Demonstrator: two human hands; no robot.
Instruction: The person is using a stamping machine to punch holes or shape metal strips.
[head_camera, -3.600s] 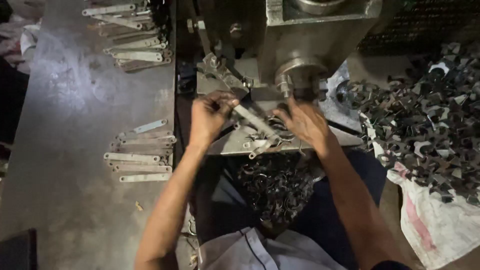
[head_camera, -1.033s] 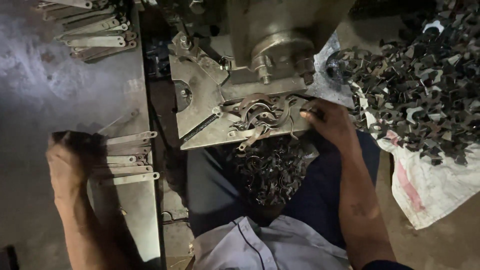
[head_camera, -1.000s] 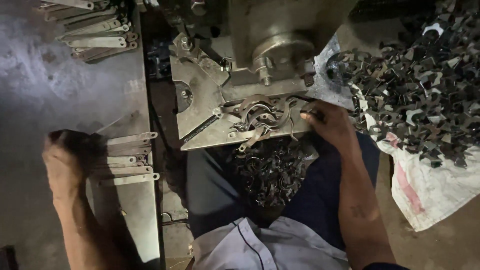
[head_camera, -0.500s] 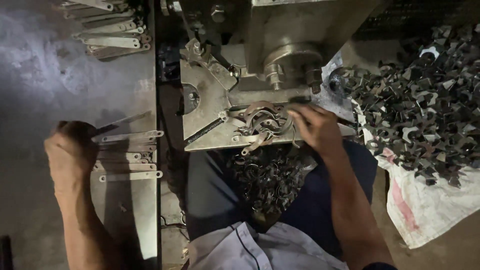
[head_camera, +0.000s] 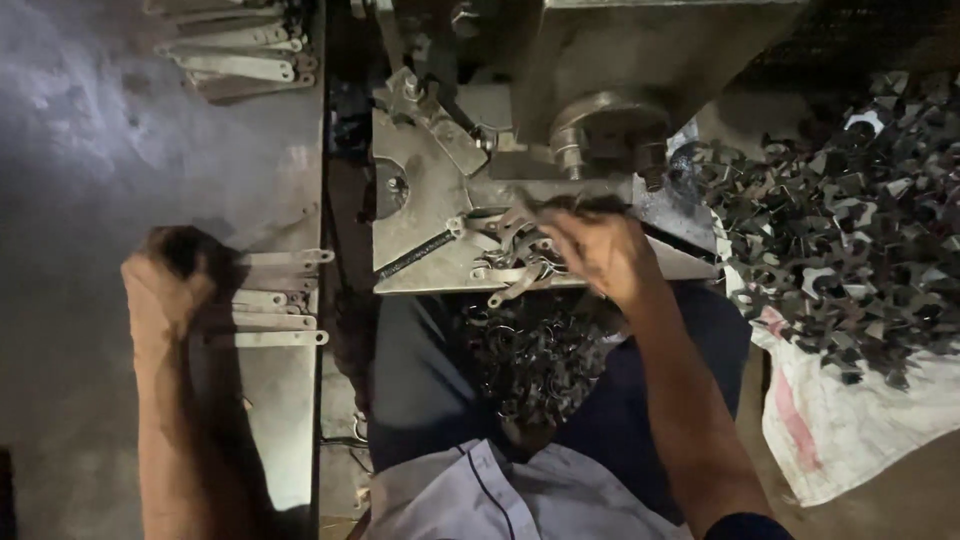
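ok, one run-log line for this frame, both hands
left hand: on flat metal strips, side table | right hand: among curved metal pieces on press plate | grip: unclear

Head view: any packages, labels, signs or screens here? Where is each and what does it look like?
White woven sack: on the floor at right, spread flat under the heap of dark metal pieces, with a reddish stripe.
No labels, signs or screens show.
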